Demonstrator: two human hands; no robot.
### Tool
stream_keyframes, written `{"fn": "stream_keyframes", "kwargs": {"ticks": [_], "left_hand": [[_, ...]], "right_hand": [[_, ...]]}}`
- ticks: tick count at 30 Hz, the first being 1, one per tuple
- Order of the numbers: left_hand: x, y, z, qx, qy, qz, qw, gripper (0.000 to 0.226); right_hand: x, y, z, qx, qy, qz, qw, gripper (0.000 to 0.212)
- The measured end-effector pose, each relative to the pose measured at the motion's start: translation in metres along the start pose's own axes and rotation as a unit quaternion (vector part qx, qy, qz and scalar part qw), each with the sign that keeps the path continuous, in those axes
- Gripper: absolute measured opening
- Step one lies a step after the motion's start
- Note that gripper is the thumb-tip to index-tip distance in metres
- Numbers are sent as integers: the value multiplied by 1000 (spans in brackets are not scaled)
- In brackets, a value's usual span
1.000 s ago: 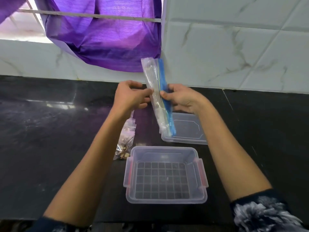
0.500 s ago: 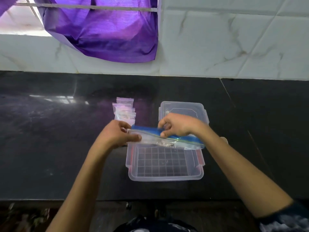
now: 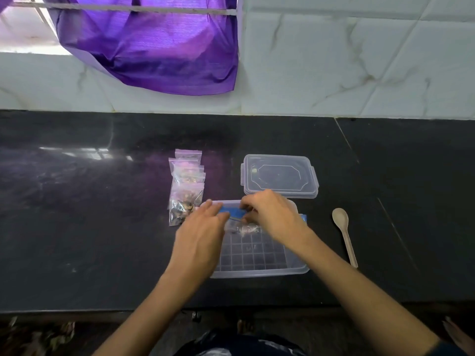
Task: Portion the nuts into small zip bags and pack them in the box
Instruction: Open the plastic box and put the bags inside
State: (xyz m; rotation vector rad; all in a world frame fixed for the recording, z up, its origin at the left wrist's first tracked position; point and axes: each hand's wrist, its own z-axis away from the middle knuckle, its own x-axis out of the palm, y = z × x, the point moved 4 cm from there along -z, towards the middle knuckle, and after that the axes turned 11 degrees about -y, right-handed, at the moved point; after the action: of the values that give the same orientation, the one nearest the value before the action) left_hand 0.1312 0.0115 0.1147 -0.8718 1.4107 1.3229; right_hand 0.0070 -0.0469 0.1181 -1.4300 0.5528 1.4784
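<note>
On the black counter point(image 3: 77, 227), near its front edge, sits the clear plastic box point(image 3: 259, 272), lid off, grid-patterned floor visible. Large zip bag point(image 3: 235, 213) with blue seal strip lies across the box's far end, over the opening. Right hand point(image 3: 272, 217): fingers curled down onto the blue strip, apparently pinching it, though motion blur hides the exact contact. Left hand point(image 3: 200, 235): fingers straight and close together, tips resting on the bag's left end. Few nuts show through the plastic between the hands. Small filled zip bags point(image 3: 186, 186) overlap in a row just left of the box. Box lid point(image 3: 279, 177) lies flat behind the box. Wooden spoon point(image 3: 344, 235) lies right of the box, apart from it.
</note>
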Motion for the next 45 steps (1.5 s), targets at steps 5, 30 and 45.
{"fn": "stream_keyframes", "kwargs": {"ticks": [5, 30, 45], "left_hand": [[16, 1, 6, 57, -28, -130, 990, 43], [66, 8, -32, -64, -534, -2, 843, 91], [-29, -26, -6, -51, -208, 284, 934, 67]], "right_hand": [[16, -15, 53, 29, 126, 35, 991, 50], [65, 10, 21, 175, -361, 51, 914, 82], [-26, -26, 16, 99, -149, -92, 980, 45]]}}
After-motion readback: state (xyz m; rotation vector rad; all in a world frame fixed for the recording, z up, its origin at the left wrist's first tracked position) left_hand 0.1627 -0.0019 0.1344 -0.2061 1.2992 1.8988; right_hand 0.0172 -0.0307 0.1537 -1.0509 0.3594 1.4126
